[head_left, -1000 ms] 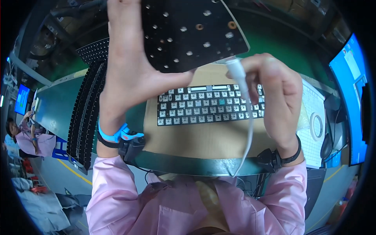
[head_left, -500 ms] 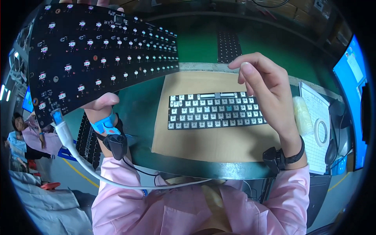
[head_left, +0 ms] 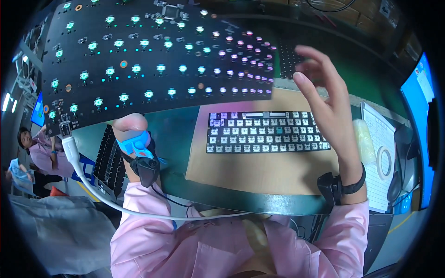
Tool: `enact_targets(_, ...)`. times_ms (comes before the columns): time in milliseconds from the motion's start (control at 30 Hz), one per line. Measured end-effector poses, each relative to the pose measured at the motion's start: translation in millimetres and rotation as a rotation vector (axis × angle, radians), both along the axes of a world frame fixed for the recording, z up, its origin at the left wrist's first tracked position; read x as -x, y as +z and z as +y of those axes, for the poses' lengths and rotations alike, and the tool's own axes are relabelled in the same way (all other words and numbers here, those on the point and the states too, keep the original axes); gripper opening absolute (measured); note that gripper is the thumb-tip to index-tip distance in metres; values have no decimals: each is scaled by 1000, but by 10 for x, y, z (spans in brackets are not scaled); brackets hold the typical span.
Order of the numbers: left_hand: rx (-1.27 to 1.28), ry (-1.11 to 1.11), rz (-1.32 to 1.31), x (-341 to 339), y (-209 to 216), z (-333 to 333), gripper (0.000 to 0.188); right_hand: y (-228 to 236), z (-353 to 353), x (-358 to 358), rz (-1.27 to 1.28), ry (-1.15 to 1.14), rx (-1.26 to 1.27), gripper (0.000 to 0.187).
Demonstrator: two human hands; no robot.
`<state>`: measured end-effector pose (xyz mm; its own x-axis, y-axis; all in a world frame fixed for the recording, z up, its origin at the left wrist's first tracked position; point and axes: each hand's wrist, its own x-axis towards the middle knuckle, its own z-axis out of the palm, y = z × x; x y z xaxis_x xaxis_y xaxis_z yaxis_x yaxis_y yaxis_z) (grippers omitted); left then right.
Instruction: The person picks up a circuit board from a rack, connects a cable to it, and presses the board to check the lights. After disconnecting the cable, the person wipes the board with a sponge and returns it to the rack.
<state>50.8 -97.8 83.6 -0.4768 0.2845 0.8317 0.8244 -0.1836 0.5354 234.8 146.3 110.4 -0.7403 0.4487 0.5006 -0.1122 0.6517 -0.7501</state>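
A black keyboard circuit board (head_left: 153, 55) is held up at the upper left, tilted, its small lights glowing green on the left and pink toward the right end. My left hand (head_left: 131, 123) grips it by the lower edge; the thumb shows, while the fingers are hidden behind the board. A white cable (head_left: 74, 155) is plugged into its lower left corner. Beyond the board's right end, my right hand (head_left: 331, 92) hangs in the air with fingers curved and apart, holding nothing. Below lies a keyboard plate (head_left: 268, 132) full of pale switches.
Under the plate is a brown cardboard sheet (head_left: 250, 173) on the green table. Another dark board (head_left: 288, 60) lies at the back. To the right are a gridded sheet (head_left: 378, 120), a tape ring (head_left: 384, 162) and a monitor (head_left: 419, 125); at left, a black keyboard (head_left: 109, 162) and a seated person.
The circuit board has moved right and closer in my left hand. Its lights have turned from whitish to green and pink. My right hand has shifted slightly right.
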Motion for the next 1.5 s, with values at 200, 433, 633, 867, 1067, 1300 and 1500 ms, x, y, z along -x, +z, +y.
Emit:
enact_targets(200,130,-14,76,39,105,190,83,-29,210,46,192,-114,348,68)
enact_targets(433,278,-62,183,53,203,430,78,142,584,-101,412,56,648,75)
enact_targets(633,377,-126,223,-27,331,524,77,310,691,-236,423,83,583,71)
enact_targets(867,407,-142,238,-60,341,613,77,297,743,-295,428,105,515,67)
enact_targets(1067,443,-151,250,-103,358,611,76,298,792,-301,378,149,508,63)
enact_targets(1300,356,-153,433,-211,568,867,75,177,528,-175,273,-381,-302,54)
enact_targets(1500,205,-131,686,-364,439,1178,90,151,-331,-228,239,315,-56,46)
